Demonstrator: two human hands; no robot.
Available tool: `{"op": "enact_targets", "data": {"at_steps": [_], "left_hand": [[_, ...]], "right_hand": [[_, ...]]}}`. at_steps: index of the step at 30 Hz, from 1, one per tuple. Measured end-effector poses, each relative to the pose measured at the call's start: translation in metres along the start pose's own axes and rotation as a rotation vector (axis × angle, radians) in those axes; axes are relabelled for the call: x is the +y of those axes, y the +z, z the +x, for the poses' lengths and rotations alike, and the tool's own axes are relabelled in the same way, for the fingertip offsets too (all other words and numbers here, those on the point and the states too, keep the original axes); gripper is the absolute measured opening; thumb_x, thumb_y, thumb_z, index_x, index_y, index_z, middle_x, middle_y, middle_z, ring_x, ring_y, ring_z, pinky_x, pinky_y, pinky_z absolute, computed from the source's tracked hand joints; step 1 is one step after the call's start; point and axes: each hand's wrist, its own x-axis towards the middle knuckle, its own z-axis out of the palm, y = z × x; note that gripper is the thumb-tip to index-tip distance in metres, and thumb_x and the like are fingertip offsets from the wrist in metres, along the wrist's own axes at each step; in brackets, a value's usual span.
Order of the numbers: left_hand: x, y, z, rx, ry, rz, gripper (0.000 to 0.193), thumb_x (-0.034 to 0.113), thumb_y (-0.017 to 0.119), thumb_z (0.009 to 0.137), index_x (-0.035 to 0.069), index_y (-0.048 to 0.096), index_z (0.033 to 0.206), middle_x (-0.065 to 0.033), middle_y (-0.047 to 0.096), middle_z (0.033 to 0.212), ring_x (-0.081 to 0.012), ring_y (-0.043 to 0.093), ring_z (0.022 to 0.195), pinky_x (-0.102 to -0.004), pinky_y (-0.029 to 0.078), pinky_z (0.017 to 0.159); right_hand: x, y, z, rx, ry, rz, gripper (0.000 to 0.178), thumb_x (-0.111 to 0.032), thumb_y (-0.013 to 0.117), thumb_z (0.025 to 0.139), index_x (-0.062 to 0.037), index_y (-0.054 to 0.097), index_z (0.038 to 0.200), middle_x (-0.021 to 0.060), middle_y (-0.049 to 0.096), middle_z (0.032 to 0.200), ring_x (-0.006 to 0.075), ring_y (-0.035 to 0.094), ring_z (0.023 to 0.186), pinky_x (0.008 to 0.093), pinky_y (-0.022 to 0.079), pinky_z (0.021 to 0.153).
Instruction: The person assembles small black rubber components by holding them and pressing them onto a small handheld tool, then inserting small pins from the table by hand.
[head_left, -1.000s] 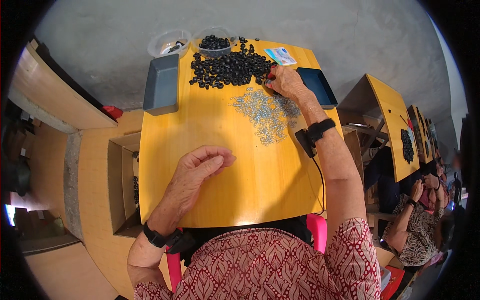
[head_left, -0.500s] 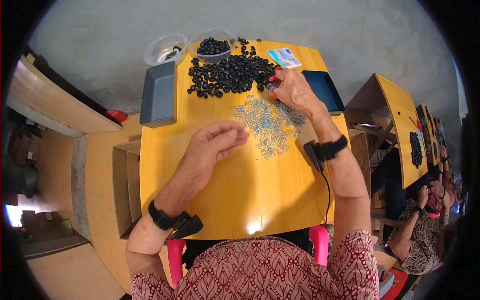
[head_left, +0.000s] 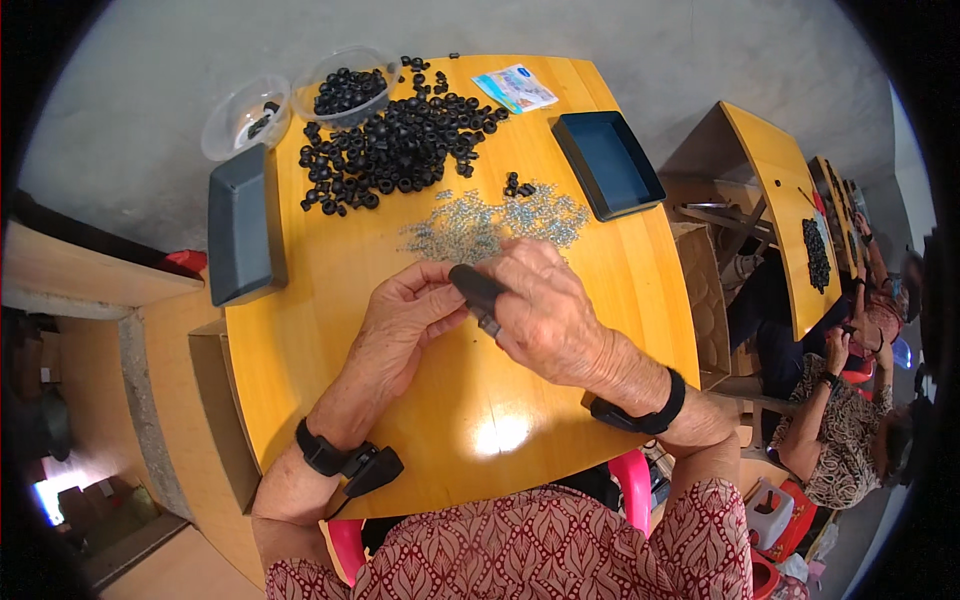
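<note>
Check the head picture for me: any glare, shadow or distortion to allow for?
Head view: white glare on the near part of the yellow wood-grain table, soft shadow below the left hand and right hand; head view: fisheye bends the table's edges and the corners go black; head view: the tiny shiny silvery pieces are too fine to make out singly.

Just behind the bare left hand (head_left: 395,325), I see a black wristband (head_left: 318,450) with a chunky black box (head_left: 372,470) on it. A matching black strap (head_left: 672,398) circles the wrist behind the bare right hand (head_left: 548,315). Nearer the body than both hands is a short-sleeved red top (head_left: 520,550) covered in pale leaf shapes.
</note>
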Motion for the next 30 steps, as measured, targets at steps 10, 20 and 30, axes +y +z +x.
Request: {"op": "enact_targets", "data": {"at_steps": [10,20,30], "left_hand": [[0.008,-0.01,-0.001,-0.042,-0.035,-0.113,0.019,0.012,0.061,0.093,0.005,0.064,0.11,-0.0057,0.069,0.099,-0.0135,0.068,0.09,-0.0238,0.054,0.078],[0.006,-0.016,0.004,-0.032,0.023,-0.15,0.02,0.011,0.058,0.095,0.002,0.062,0.112,-0.0098,0.068,0.103,-0.0161,0.068,0.093,-0.0233,0.055,0.081],[0.006,-0.016,0.002,-0.026,0.041,-0.148,0.021,0.011,0.057,0.095,0.002,0.061,0.114,-0.0096,0.068,0.103,-0.0169,0.067,0.095,-0.0236,0.054,0.082]], "right_hand": [[0.013,-0.018,-0.003,0.052,0.114,0.086,0.025,-0.002,0.068,0.066,0.0033,0.064,0.09,0.0173,0.062,0.096,0.032,0.06,0.084,0.0431,0.049,0.076],[0.04,-0.048,-0.044,-0.093,0.442,-0.062,0.022,-0.006,0.073,0.078,0.0044,0.068,0.097,0.0175,0.064,0.108,0.0329,0.063,0.096,0.0371,0.053,0.082],[0.013,-0.012,-0.044,-0.569,0.25,-0.159,0.068,-0.045,0.063,0.085,-0.0114,0.046,0.141,0.0189,0.032,0.151,0.0363,0.027,0.141,0.0475,0.025,0.113]]}}
